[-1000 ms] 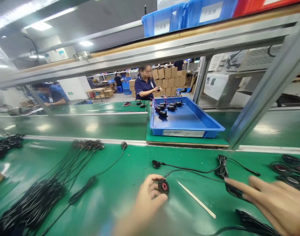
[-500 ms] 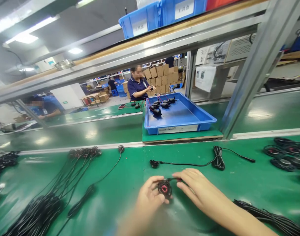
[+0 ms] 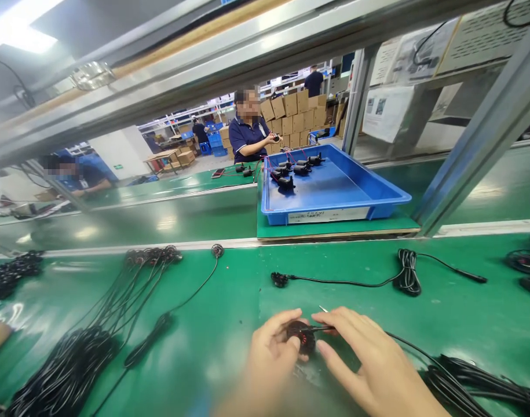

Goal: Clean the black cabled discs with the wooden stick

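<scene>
My left hand (image 3: 276, 347) is closed around a small round black part (image 3: 306, 340) with red marks on its face, gripping it between thumb and fingers. A black cable (image 3: 406, 340) leaves this part and passes beneath the curled fingers of my right hand (image 3: 355, 347), which appear to hold it close to the part. Beside the right fingertips a thin silver point (image 3: 323, 309) sticks out; what it belongs to is hidden. Just beyond my hands lies another round black part (image 3: 279, 280), joined by its lead to a coiled cable (image 3: 408, 273).
Bundled black cables (image 3: 65, 368) with round ends lie at left, another bundle (image 3: 486, 382) at lower right. Behind the bench edge a blue tray (image 3: 347, 191) holds several black motor-like parts. A metal frame post (image 3: 468, 150) stands at right. A co-worker (image 3: 249, 136) sits opposite.
The round part has turned in my left hand, so its red face shows less. My right hand has come further over the cable, and a silver point now shows. The camera view has tilted down.
</scene>
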The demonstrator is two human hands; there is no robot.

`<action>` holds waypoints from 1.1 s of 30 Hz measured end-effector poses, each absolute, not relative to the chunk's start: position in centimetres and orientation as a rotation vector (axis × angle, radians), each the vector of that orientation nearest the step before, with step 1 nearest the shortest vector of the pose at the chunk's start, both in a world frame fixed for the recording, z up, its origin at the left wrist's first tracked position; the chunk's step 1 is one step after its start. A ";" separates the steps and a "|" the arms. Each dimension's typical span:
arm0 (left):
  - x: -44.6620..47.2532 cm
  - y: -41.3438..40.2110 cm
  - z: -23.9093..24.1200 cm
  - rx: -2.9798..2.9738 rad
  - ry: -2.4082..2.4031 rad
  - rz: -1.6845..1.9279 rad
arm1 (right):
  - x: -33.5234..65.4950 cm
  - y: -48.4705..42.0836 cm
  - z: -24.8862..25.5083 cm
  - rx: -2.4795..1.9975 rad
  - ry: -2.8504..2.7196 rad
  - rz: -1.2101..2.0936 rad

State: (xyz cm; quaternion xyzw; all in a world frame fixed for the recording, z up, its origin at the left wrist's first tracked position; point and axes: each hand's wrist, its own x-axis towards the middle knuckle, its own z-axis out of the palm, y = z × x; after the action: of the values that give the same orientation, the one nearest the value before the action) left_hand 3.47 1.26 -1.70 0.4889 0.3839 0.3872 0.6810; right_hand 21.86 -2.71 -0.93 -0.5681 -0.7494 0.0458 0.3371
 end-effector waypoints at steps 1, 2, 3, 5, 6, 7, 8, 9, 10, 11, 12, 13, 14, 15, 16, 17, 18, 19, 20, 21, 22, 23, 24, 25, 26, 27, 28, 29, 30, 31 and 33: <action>3.5 1.2 -1.8 1.105 0.863 0.868 | 21.6 -2.8 -1.0 -1.489 -1.951 0.126; 3.6 1.1 -1.9 1.121 0.862 0.868 | 21.3 -2.9 -1.1 -1.497 -1.948 0.145; 3.6 1.0 -2.0 1.147 0.856 0.874 | 21.0 -2.9 -1.1 -1.511 -1.942 0.173; 3.7 0.8 -2.0 1.216 0.838 0.890 | 20.4 -3.0 -1.2 -1.543 -1.912 0.232; 3.6 0.7 -2.0 1.247 0.829 0.896 | 20.2 -3.0 -1.1 -1.561 -1.891 0.257; 3.6 0.6 -2.0 1.271 0.822 0.899 | 20.0 -3.0 -1.1 -1.579 -1.867 0.276; 3.6 0.5 -2.0 1.288 0.815 0.897 | 19.8 -3.0 -1.0 -1.599 -1.842 0.292; 3.5 0.5 -2.1 1.296 0.809 0.891 | 19.6 -3.0 -0.9 -1.623 -1.816 0.306; 3.5 0.4 -2.1 1.298 0.801 0.884 | 19.5 -3.0 -0.9 -1.648 -1.793 0.323; 3.4 0.3 -2.2 1.302 0.790 0.880 | 19.3 -2.9 -0.8 -1.676 -1.773 0.342; 3.4 0.3 -2.3 1.309 0.781 0.874 | 19.2 -2.9 -0.7 -1.707 -1.756 0.365; 3.4 0.2 -2.3 1.318 0.777 0.869 | 19.0 -2.8 -0.7 -1.738 -1.743 0.393; 3.3 0.2 -2.3 1.328 0.777 0.862 | 18.9 -2.7 -0.7 -1.764 -1.732 0.420; 3.3 0.2 -2.3 1.334 0.779 0.854 | 18.8 -2.7 -0.7 -1.787 -1.720 0.450; 3.3 0.3 -2.3 1.334 0.780 0.848 | 18.8 -2.6 -0.6 -1.801 -1.707 0.480; 3.4 0.3 -2.2 1.323 0.778 0.845 | 18.8 -2.6 -0.6 -1.800 -1.698 0.520; 3.4 0.4 -2.0 1.295 0.773 0.847 | 18.9 -2.5 -0.5 -1.777 -1.696 0.576; 3.5 0.6 -1.8 1.252 0.765 0.849 | 19.0 -2.5 -0.5 -1.737 -1.696 0.644; 3.5 0.7 -1.6 1.195 0.760 0.849 | 19.3 -2.5 -0.4 -1.692 -1.701 0.711; 3.5 0.9 -1.3 1.132 0.759 0.845 | 19.6 -2.5 -0.4 -1.650 -1.710 0.756; 3.5 1.0 -1.1 1.074 0.764 0.836 | 20.0 -2.6 -0.4 -1.619 -1.724 0.774; 3.5 1.1 -0.9 1.027 0.772 0.827 | 20.4 -2.6 -0.5 -1.599 -1.743 0.752; 3.4 1.2 -0.8 0.993 0.777 0.819 | 20.7 -2.7 -0.5 -1.589 -1.763 0.692; 3.3 1.3 -0.8 0.970 0.775 0.815 | 21.0 -2.7 -0.6 -1.573 -1.787 0.605; 3.2 1.3 -0.9 0.952 0.766 0.816 | 21.3 -2.8 -0.7 -1.542 -1.818 0.509; 3.0 1.4 -1.0 0.933 0.748 0.819 | 21.4 -2.9 -0.8 -1.500 -1.848 0.406; 3.0 1.4 -1.1 0.913 0.724 0.819 | 21.5 -3.0 -0.8 -1.453 -1.881 0.297; 2.9 1.4 -1.3 0.893 0.699 0.817 | 21.6 -3.0 -0.8 -1.402 -1.918 0.186; 2.9 1.5 -1.4 0.874 0.675 0.816 | 21.6 -3.1 -0.8 -1.354 -1.959 0.084; 2.8 1.5 -1.5 0.859 0.653 0.817 | 21.6 -3.3 -0.8 -1.312 -1.995 -0.011; 2.8 1.6 -1.6 0.842 0.620 0.828 | 21.6 -3.4 -0.7 -1.247 -2.057 -0.156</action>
State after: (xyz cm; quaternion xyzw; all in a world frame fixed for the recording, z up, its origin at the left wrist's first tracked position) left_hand 2.84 1.55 -1.59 0.3905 0.2876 0.3838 0.7858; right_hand 21.59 -3.44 -0.74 -0.4832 -0.7970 -0.0606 0.3572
